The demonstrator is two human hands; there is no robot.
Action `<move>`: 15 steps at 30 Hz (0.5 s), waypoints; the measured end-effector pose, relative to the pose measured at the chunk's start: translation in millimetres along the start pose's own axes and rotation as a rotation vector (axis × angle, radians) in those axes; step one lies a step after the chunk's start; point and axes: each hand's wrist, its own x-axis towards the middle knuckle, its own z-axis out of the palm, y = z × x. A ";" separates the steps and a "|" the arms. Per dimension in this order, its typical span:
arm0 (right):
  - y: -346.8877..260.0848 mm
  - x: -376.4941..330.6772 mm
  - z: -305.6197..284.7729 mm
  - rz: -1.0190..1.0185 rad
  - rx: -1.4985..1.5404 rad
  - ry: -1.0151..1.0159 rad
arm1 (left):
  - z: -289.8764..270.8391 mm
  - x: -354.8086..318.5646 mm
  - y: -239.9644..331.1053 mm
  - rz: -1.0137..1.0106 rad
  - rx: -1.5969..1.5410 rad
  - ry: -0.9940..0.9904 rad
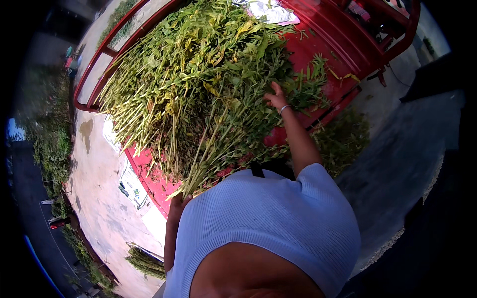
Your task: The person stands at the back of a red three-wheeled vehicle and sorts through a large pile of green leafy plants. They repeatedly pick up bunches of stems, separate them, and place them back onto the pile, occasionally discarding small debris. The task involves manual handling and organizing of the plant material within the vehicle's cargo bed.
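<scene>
two hands at one bunch of leafy stalks

the biggest thing here is the red cargo bed. a big pile of cut leafy stalks lies on it, mostly green with some yellow leaves. at the near side of the pile, a bunch of stalks lies at a slant, bare ends low on the left, leafy tops up toward the right. the step in hand looks like gathering this bunch. i think the next move calls for a tight hold on the bare ends and the right hand well around the leafy part, so none slip out.

the right arm reaches far out. its right hand is by the leaves, thumb and finger spread apart, with nothing seen in its grip. the left hand is low, close to the body, and looks closed around the bare ends. smallest is a pale bracelet on the right wrist.
</scene>
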 end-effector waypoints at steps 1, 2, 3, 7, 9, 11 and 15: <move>7.0 5.1 7.1 0.055 0.066 -0.013 | 1.6 1.4 -7.0 0.090 -0.062 0.007; 10.8 8.0 15.8 0.113 0.126 -0.034 | 1.4 0.5 -7.6 0.055 -0.020 -0.005; 15.5 7.7 21.4 0.155 0.085 -0.025 | 0.5 0.9 -7.0 0.022 0.023 -0.018; 37.9 -29.9 41.2 -0.111 -0.139 -0.114 | 19.4 8.0 -21.5 0.291 -0.305 0.129; 45.2 -55.8 41.6 -0.315 -0.197 -0.244 | 14.1 22.5 -36.7 0.154 -0.356 0.133; 23.0 -98.3 40.9 -0.328 -0.391 -0.540 | 10.2 27.2 -62.1 0.023 -0.463 0.158; 37.6 -123.9 -38.4 -0.205 -0.960 -0.582 | -0.1 37.7 -87.1 -0.162 -0.559 0.131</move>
